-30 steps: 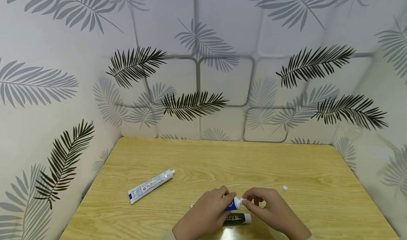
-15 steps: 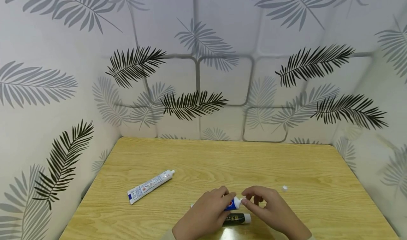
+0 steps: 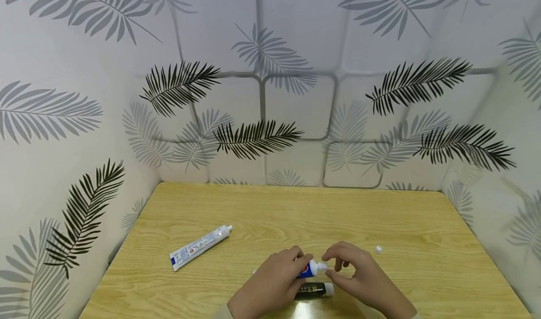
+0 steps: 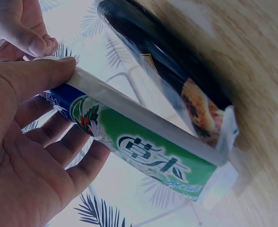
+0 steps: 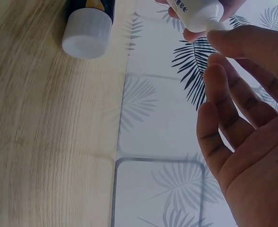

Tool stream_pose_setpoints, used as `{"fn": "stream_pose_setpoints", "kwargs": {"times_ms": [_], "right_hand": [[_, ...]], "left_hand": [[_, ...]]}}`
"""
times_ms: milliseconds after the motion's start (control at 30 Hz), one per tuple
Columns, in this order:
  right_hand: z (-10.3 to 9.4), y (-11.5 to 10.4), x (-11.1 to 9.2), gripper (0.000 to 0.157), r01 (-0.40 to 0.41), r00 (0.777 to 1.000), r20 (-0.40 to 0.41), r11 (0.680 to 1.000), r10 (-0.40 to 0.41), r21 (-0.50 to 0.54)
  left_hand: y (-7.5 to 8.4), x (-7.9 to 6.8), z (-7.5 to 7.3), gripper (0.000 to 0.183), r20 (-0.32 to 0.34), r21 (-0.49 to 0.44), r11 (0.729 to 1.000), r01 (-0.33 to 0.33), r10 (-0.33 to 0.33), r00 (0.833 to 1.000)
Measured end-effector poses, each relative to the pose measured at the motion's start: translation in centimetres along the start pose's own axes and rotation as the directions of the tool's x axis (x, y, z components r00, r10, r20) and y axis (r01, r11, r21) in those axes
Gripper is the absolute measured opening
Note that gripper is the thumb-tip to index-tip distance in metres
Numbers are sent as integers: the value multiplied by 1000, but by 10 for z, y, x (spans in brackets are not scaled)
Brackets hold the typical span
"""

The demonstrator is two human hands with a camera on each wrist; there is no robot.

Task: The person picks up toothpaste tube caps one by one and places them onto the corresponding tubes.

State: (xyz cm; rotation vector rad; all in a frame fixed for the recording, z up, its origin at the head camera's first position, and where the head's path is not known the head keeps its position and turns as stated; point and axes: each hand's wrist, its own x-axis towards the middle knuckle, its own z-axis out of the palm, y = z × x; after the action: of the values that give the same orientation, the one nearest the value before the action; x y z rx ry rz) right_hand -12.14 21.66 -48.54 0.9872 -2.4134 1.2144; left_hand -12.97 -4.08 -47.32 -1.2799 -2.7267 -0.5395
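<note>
My left hand (image 3: 272, 279) grips a blue, white and green toothpaste tube (image 4: 143, 137), thumb on one side and fingers on the other. At the tube's right end is a small white cap (image 3: 322, 266). Around that cap my right hand (image 3: 359, 276) holds its thumb and index finger apart, very near it; the right wrist view has the thumb tip overlapping the white end, so touch is uncertain. A black toothpaste tube (image 3: 312, 290) with a white cap (image 5: 87, 34) lies just in front of the held tube, partly hidden by my left hand.
Off to the left, a white toothpaste tube (image 3: 200, 248) lies slantwise on the wooden table (image 3: 296, 211), its narrow tip pointing away. A loose white cap (image 3: 378, 249) sits beyond my right hand. Leaf-patterned walls (image 3: 296, 164) border the table's back and sides.
My right thumb and index finger, earlier together at the small white cap, have spread apart, leaving the cap in sight. My left hand and the tube stay nearly where they were.
</note>
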Motion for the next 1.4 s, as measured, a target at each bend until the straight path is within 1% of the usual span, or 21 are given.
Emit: {"fn": "stream_pose_setpoints", "kwargs": {"times_ms": [133,300,467,700,833,1000,1100,1300,1400], "right_hand": [[0,0,1,35,20,1000,7,1000,-20,13],[0,-2,2,30,-1,1000,27,1000,0,25],[-1,-4,2,23,-30,999,35,999,29,17],[-1,-6,2,15,-93,994,51,996,93,-19],[-1,-5,2,15,-119,991,61,992,121,-35],[0,-4,1,16,-134,988,66,990,136,-43],[-1,-5,1,15,-140,987,68,989,143,-51],[-2,-7,2,13,-154,984,77,987,158,-53],[-2,-7,3,12,-176,980,83,983,180,-47]], "left_hand": [[0,0,1,46,-8,-7,1000,-8,8,1000],[0,0,1,45,-19,-6,1000,-21,21,1000],[1,0,0,43,-11,-1,1000,-27,27,1000],[1,1,1,40,-12,1,999,-38,38,999],[2,1,2,39,-9,13,999,-42,42,999],[3,0,3,37,-43,47,996,-70,72,996],[2,0,4,36,-55,52,996,-76,79,995],[2,0,4,39,-35,43,997,-63,65,997],[1,0,4,40,-27,42,997,-59,60,998]]}}
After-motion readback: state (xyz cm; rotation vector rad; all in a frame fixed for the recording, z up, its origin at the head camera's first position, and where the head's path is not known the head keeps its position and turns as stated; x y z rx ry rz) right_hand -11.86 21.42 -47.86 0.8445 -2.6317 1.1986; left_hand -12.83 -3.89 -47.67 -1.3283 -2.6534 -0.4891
